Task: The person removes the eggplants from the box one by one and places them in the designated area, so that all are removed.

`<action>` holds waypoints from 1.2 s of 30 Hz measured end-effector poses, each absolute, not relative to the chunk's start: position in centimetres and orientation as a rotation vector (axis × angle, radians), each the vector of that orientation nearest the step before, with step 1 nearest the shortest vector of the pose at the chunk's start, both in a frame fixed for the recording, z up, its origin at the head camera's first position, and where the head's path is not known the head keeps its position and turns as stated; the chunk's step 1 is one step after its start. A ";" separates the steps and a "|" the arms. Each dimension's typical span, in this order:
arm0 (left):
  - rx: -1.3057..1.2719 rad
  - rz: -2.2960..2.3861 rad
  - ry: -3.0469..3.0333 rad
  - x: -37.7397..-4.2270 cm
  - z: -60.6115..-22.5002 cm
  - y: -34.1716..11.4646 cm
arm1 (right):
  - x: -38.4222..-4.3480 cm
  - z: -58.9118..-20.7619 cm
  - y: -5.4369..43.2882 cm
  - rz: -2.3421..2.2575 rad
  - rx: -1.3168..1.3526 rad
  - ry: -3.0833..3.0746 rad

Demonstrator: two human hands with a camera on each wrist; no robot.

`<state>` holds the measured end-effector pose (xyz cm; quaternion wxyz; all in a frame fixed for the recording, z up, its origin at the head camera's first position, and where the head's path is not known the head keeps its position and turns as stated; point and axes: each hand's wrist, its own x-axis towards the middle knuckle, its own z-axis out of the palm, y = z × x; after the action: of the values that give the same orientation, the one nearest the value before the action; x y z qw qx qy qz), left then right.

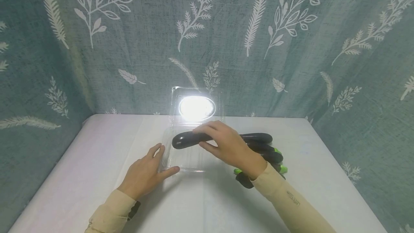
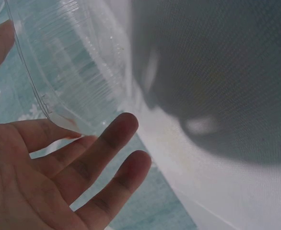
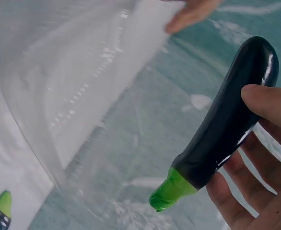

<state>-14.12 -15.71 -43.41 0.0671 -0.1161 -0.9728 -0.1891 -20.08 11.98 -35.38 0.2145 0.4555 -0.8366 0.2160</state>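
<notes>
A dark purple eggplant point(image 1: 185, 141) hangs over the clear plastic container point(image 1: 189, 161), gripped by my right hand point(image 1: 228, 145). In the right wrist view the thumb lies across the eggplant point(image 3: 227, 115), fingers lie behind it, and its green stem end shows. At the container's left side rests my left hand point(image 1: 142, 173), fingers and thumb spread. The left wrist view shows this hand point(image 2: 49, 177) touching the rim of the clear container point(image 2: 64, 62) with loosely extended fingers. The raised lid point(image 1: 176, 100) stands behind the base.
Several more eggplants point(image 1: 273, 156) with green stem ends lie piled right of the container, partly hidden by the right forearm. A white cloth covers the table point(image 1: 320, 175). Teal leaf-patterned curtains point(image 1: 145, 56) close off the back and sides. A bright glare point(image 1: 196, 108) shows at the lid.
</notes>
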 end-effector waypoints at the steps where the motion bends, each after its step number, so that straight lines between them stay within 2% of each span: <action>1: -0.349 -0.572 -2.930 -14.1 -43.4 -15.7 | -20.0 -35.1 12.3 0.609 1.258 -2.305; 15: -0.352 -0.587 -2.924 -14.1 -43.6 -16.0 | -17.5 -33.0 16.6 0.700 1.119 -2.265; 23: -0.356 -0.585 -2.915 -14.0 -43.7 -16.0 | -15.6 -34.0 19.7 0.719 1.049 -2.302; 36: -0.360 -0.600 -2.931 -14.0 -43.5 -15.9 | -13.4 -37.4 25.1 0.493 0.987 -2.397</action>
<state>-14.02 -15.91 -43.54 0.0643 -0.1191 -0.9706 -0.1988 -13.45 25.11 -37.43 0.2485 0.3624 -0.8799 0.1810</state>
